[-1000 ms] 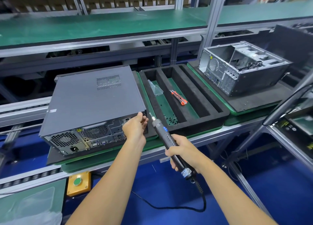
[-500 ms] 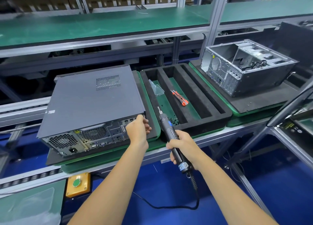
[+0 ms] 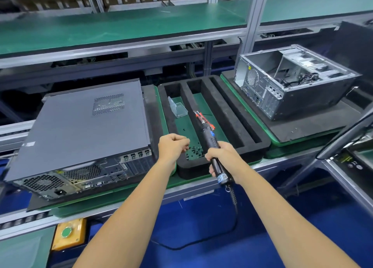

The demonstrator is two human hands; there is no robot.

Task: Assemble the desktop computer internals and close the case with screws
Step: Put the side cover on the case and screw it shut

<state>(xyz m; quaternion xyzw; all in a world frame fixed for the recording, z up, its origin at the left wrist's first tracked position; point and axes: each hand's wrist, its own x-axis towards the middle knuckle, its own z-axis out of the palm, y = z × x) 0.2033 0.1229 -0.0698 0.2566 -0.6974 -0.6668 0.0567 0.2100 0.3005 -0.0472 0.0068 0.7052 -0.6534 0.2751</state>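
My right hand (image 3: 220,156) gripping the electric screwdriver (image 3: 212,144) over the foam tray (image 3: 244,130), my left hand (image 3: 172,146) loosely curled above the tray's loose screws (image 3: 194,151), holding something or not I cannot tell, closed computer case (image 3: 84,124) left of the tray

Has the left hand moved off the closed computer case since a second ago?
Yes. The left hand left the closed case and moved right, over the foam tray.

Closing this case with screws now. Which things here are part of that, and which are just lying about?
In use:
closed case
electric screwdriver in right hand
loose screws
left hand over foam tray

Lying about:
open chassis
utility knife
clear plastic box
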